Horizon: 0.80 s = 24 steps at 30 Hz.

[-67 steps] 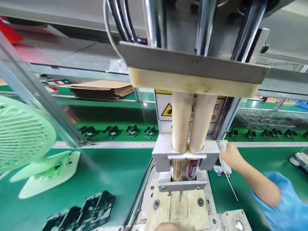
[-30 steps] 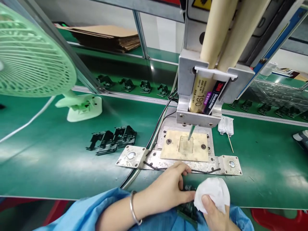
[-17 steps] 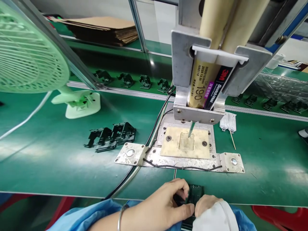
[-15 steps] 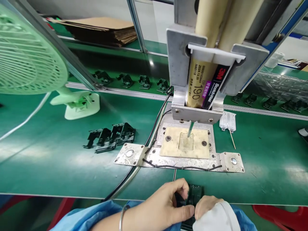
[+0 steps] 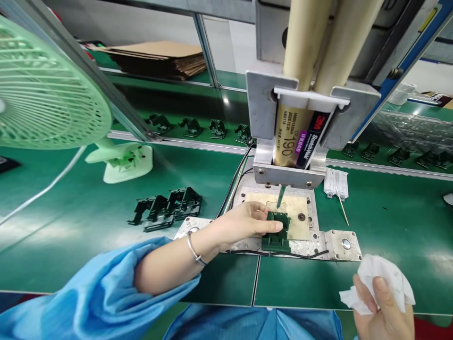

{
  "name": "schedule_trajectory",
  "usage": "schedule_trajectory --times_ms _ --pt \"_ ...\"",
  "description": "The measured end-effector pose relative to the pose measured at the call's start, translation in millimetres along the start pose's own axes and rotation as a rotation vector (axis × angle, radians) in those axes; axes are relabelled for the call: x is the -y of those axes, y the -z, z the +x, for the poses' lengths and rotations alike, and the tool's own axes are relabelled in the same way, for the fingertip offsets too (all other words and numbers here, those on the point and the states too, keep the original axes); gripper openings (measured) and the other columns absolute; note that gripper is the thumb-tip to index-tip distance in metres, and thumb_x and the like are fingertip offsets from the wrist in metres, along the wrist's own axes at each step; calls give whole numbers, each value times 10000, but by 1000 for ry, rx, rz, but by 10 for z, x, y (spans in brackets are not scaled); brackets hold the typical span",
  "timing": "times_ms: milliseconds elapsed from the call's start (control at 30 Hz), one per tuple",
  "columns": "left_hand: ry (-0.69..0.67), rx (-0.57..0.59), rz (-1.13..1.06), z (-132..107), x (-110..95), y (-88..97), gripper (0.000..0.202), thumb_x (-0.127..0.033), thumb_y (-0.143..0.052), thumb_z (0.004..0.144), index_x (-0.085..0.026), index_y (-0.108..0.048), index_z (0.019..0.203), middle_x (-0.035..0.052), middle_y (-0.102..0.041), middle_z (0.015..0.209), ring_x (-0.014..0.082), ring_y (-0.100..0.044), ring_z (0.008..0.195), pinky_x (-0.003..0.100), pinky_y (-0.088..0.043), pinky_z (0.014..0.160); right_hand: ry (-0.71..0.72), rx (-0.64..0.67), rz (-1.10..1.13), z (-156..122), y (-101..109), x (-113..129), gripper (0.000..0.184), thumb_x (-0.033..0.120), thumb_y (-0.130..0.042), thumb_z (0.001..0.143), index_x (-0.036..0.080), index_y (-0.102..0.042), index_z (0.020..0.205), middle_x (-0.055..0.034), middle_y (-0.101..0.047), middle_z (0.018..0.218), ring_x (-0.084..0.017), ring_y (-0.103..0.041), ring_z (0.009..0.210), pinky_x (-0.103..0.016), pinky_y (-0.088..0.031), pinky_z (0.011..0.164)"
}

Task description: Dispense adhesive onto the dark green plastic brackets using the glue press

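Dark plastic part (image 5: 276, 231), blocky and notched, pinched by left hand (image 5: 244, 222), right hand (image 5: 384, 311) clutching white wipe (image 5: 380, 278)

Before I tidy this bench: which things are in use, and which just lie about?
In use:
left hand on the dark part
tan fixture plate
glue nozzle
right hand with the white wipe

Lying about:
green fan
loose black parts
cardboard stack
thin stick

left hand (image 5: 244, 223) now carrying dark part (image 5: 277, 232) onto fixture plate (image 5: 300, 222), right hand (image 5: 384, 311) withdrawn with wipe (image 5: 380, 278)
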<state>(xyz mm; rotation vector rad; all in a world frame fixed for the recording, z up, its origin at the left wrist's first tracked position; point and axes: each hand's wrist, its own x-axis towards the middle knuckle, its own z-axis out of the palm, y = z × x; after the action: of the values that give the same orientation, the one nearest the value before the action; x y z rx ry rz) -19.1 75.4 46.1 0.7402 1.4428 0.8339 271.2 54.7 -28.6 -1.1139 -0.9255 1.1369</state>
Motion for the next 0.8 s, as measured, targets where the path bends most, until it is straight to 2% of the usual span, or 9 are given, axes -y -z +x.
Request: schedule_trajectory --times_ms 133,200,333,433,533,633,700,733,800 --pt "-234 -8 115 124 -9 62 538 -361 -894 587 -180 -548 958 -32 -578 792 152 -589 778 337 -500 809 -98 -76 215 3 4 126 360 275 -846 728 192 -495 720 78 -349 589 -53 -328 459 -163 -309 416" --pt "-355 -64 225 156 10 87 533 -344 -874 611 -183 -536 991 0 -588 876 173 -593 842 374 -512 873 -92 -95 194 4 5 153 329 284 -848 730 178 -537 728 64 -412 606 -40 -324 449 -156 -290 403" --pt "-496 -67 431 220 100 120 492 -361 -808 706 -181 -537 1076 99 -605 1155 243 -619 1039 451 -499 1006 -43 -208 3 74 27 65 360 384 -853 718 160 -679 939 -55 -651 819 -97 -503 531 -197 -391 439" --pt "-523 -78 563 239 173 145 545 -423 -754 772 -197 -523 1210 117 -626 1205 291 -617 1125 488 -492 1028 -34 -375 -328 262 45 -62 449 502 -826 707 149 -706 955 -83 -682 850 -216 -618 698 -283 -470 523" --pt "-590 -241 758 133 222 227 748 -511 -782 715 -229 -496 1346 126 -613 1302 350 -546 1232 538 -467 1055 -45 -368 -573 528 9 -145 567 554 -833 637 130 -717 995 -94 -707 884 -268 -646 783 -333 -503 609" --pt "-625 -551 805 -118 334 441 767 -623 -720 703 -236 -547 1343 111 -612 1336 381 -541 1233 529 -531 965 -21 -235 -523 714 -81 -180 679 558 -844 579 107 -695 1064 -117 -718 975 -299 -666 903 -377 -540 751" --pt "-438 -780 718 -297 493 636 593 -667 -605 776 -260 -650 1205 90 -684 1177 324 -686 886 441 -598 672 -59 -170 -476 749 -133 -200 702 548 -856 554 100 -682 1065 -116 -719 961 -298 -676 894 -388 -553 767" --pt "-338 -815 675 -368 594 730 555 -698 -577 784 -290 -675 1146 74 -709 1097 292 -685 720 424 -577 582 -82 -153 -462 749 -149 -210 705 538 -866 542 102 -677 1063 -110 -719 945 -295 -680 874 -390 -560 755" --pt "-332 -856 566 -450 805 880 529 -734 -569 757 -313 -709 1046 84 -734 989 297 -670 689 411 -554 544 -109 -137 -442 738 -158 -226 714 514 -884 527 111 -669 1076 -93 -716 922 -283 -684 842 -386 -568 733"
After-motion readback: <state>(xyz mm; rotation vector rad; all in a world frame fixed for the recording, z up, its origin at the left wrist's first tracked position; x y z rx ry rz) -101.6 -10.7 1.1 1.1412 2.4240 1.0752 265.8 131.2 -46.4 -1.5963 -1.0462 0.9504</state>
